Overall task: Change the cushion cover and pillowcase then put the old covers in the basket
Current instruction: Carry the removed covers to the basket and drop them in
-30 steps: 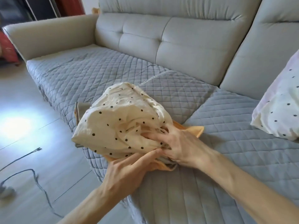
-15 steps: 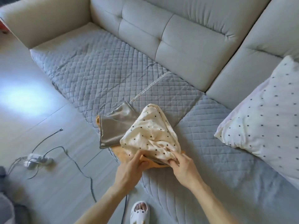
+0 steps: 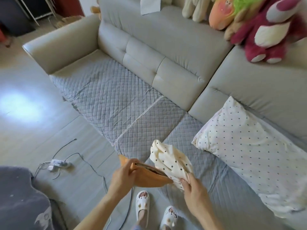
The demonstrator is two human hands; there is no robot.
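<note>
Left hand (image 3: 123,177) fingers are curled round one end of the orange cover (image 3: 149,179). Its long side is stretched from there toward the right hand (image 3: 193,190). The dotted cover (image 3: 169,159) is pinched at its low end by the right hand and points up and away, toward the sofa (image 3: 116,100). A pillow (image 3: 249,146) is laid there, off to the right.

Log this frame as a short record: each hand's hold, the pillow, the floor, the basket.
left hand: grips folded orange fabric cover
right hand: grips crumpled cream polka-dot fabric cover
pillow: white polka-dot pillow lies on the grey quilted sofa seat
floor: white power strip with cables
basket: not in view
</note>
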